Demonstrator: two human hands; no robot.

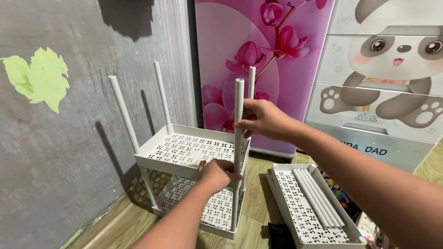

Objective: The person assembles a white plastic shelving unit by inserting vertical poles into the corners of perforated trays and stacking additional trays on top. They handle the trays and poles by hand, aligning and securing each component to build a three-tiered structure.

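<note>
Lying nearest, right of the two-tier rack (184,150), one loose shelf tray (318,240) carries about four spare tubes (318,197). Four upright posts rise from the rack. Right hand (263,121) grips the front-right post (238,110); left hand (217,174) clasps the rack's corner below.

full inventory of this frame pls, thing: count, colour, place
perforated plastic shelf rack: 1, white, two tiers, by the grey wall
upright plastic poles: 4, white, at the rack's top corners
loose perforated shelf tray: 1, white, on the floor, right
spare plastic poles: several, white, lying in the tray
flower-print cabinet: 1, pink, behind
panda-print drawers: 1, white, right
left hand: 1, on the rack's front corner
right hand: 1, grip around the front pole
</note>
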